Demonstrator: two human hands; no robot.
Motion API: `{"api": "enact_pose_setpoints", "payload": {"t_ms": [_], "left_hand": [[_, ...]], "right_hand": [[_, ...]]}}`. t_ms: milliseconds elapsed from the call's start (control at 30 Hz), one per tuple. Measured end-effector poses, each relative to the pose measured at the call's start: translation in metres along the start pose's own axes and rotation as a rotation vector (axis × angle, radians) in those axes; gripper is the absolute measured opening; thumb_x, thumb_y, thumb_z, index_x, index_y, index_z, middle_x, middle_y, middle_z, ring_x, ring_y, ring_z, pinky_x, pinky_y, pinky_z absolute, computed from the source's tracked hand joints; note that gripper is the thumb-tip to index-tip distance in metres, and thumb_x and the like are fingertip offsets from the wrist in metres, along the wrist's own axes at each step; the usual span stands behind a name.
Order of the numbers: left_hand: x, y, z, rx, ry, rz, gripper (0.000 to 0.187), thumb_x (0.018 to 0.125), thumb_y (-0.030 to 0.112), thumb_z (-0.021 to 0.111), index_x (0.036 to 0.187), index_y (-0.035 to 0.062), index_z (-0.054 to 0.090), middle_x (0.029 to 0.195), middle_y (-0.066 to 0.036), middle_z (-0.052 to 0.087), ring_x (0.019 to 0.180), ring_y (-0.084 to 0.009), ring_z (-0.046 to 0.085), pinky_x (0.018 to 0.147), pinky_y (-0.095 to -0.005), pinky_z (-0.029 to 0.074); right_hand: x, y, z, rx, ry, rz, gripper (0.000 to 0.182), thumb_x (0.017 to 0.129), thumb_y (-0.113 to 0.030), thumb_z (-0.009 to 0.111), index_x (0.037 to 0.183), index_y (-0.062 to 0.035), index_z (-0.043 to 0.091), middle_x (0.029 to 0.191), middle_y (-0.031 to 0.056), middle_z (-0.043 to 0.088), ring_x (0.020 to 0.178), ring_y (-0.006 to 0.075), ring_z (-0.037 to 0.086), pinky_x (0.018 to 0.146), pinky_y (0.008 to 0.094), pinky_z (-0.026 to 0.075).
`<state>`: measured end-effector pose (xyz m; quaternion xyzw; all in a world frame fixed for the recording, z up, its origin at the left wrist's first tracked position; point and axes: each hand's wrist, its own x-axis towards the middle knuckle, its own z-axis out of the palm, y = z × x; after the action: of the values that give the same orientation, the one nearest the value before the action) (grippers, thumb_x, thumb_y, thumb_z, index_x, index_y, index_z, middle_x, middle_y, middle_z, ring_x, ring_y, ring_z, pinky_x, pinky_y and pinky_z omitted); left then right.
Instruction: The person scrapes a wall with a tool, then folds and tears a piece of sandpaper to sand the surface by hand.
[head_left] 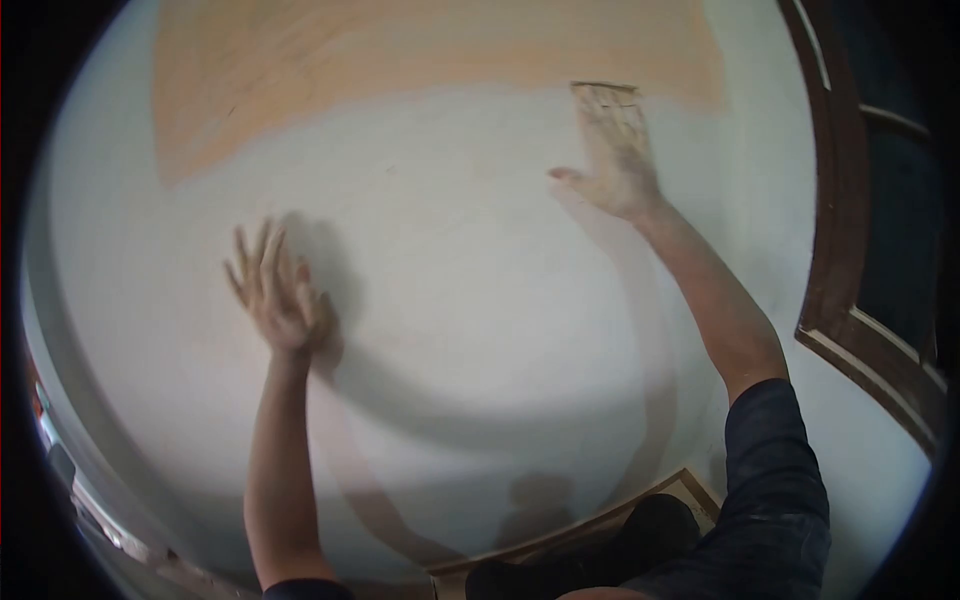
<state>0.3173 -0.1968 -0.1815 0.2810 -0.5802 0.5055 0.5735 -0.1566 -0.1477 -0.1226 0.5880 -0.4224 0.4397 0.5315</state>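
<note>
In the head view, a wall fills most of the frame, pale below, with an orange-tan area along its top. My right hand lies over a flat, thin rectangular piece against the wall, near the lower edge of the tan area. The fingers are blurred over that piece, with the thumb stretched out to the left. At the left, my left hand is raised with its fingers apart and nothing in it, its shadow falling on the wall beside it.
A dark window with a brown frame stands at the right. Along the wall's foot runs a brown-edged strip, with my dark-clothed legs before it. Blurred objects show past the wall's left edge.
</note>
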Motion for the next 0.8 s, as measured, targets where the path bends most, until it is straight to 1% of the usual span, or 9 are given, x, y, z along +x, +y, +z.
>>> {"api": "enact_pose_setpoints", "payload": {"t_ms": [100,167,200,267,467,600,700,767,800], "left_hand": [[-0.01,-0.012,-0.009,-0.115,0.076,-0.063,0.044,0.102,0.022,0.055,0.145,0.0113,0.059,0.159,-0.01,0.053,0.157,-0.0375,0.033,0.129,-0.0575,0.011],[0.001,-0.002,0.009,-0.118,0.146,-0.197,0.043,0.099,0.011,0.056,0.142,0.0108,0.06,0.155,-0.007,0.056,0.154,-0.0348,0.038,0.128,-0.0545,0.014],[0.0,0.003,-0.002,-0.139,0.207,-0.284,0.041,0.097,0.005,0.056,0.138,0.0093,0.061,0.156,-0.008,0.054,0.156,-0.0357,0.034,0.127,-0.0556,0.016],[0.003,0.008,0.001,-0.114,0.265,-0.394,0.041,0.096,0.004,0.056,0.136,0.0085,0.06,0.159,-0.01,0.05,0.157,-0.0364,0.031,0.126,-0.0562,0.016],[-0.006,-0.013,0.007,-0.079,0.344,-0.534,0.044,0.089,0.004,0.054,0.133,0.0084,0.054,0.166,-0.011,0.038,0.157,-0.0379,0.026,0.127,-0.0583,0.013],[-0.004,-0.003,0.01,-0.122,0.279,-0.509,0.052,0.084,0.005,0.05,0.135,0.0044,0.053,0.165,-0.016,0.039,0.155,-0.0406,0.03,0.126,-0.0563,0.017],[0.002,-0.012,0.005,-0.178,0.084,-0.199,0.061,0.083,0.007,0.048,0.143,0.0004,0.051,0.163,-0.019,0.04,0.151,-0.0442,0.037,0.125,-0.055,0.024],[-0.002,-0.031,0.009,-0.158,0.09,0.022,0.066,0.085,0.01,0.048,0.15,-0.0017,0.048,0.161,-0.022,0.041,0.147,-0.0467,0.043,0.123,-0.0548,0.03],[-0.003,-0.028,0.01,-0.252,0.087,-0.031,0.068,0.085,0.011,0.048,0.152,-0.0017,0.047,0.162,-0.023,0.039,0.147,-0.0464,0.042,0.122,-0.055,0.032]], "right_hand": [[0.039,-0.128,0.029,0.145,0.107,-0.236,0.096,0.088,-0.062,0.071,0.16,-0.0053,0.041,0.167,0.016,0.04,0.158,0.035,0.03,0.128,0.0623,0.015],[0.07,-0.18,0.053,0.279,0.065,-0.308,0.072,0.094,-0.053,0.065,0.152,-0.0112,0.056,0.161,0.0114,0.05,0.156,0.033,0.035,0.127,0.0643,0.015],[0.088,-0.215,0.053,0.269,0.047,-0.373,0.072,0.094,-0.053,0.065,0.152,-0.0112,0.056,0.161,0.0114,0.05,0.156,0.033,0.035,0.127,0.0643,0.015],[0.141,-0.274,0.055,0.37,0.019,-0.431,0.051,0.099,-0.042,0.059,0.144,-0.0202,0.064,0.155,0.0026,0.058,0.154,0.0304,0.04,0.127,0.0662,0.015],[0.219,-0.419,0.085,0.154,0.027,-0.657,0.043,0.097,-0.033,0.06,0.139,-0.0258,0.068,0.15,-0.0088,0.062,0.15,0.0248,0.045,0.124,0.068,0.017],[0.199,-0.387,0.082,0.227,0.065,-0.526,0.047,0.097,-0.033,0.065,0.144,-0.0256,0.065,0.151,-0.0041,0.061,0.146,0.0226,0.048,0.123,0.0586,0.028],[0.157,-0.301,0.071,0.167,0.135,-0.431,0.057,0.095,-0.043,0.069,0.148,-0.0239,0.06,0.155,-0.001,0.057,0.143,0.0243,0.05,0.119,0.0572,0.032],[0.107,-0.22,0.061,0.118,0.208,-0.298,0.081,0.086,-0.061,0.073,0.155,-0.0239,0.052,0.159,0.0005,0.053,0.144,0.0262,0.048,0.117,0.0646,0.031],[0.083,-0.175,0.049,0.052,0.201,-0.214,0.082,0.089,-0.062,0.071,0.157,-0.0222,0.048,0.16,0.002,0.051,0.145,0.0277,0.048,0.118,0.0614,0.032]]}}
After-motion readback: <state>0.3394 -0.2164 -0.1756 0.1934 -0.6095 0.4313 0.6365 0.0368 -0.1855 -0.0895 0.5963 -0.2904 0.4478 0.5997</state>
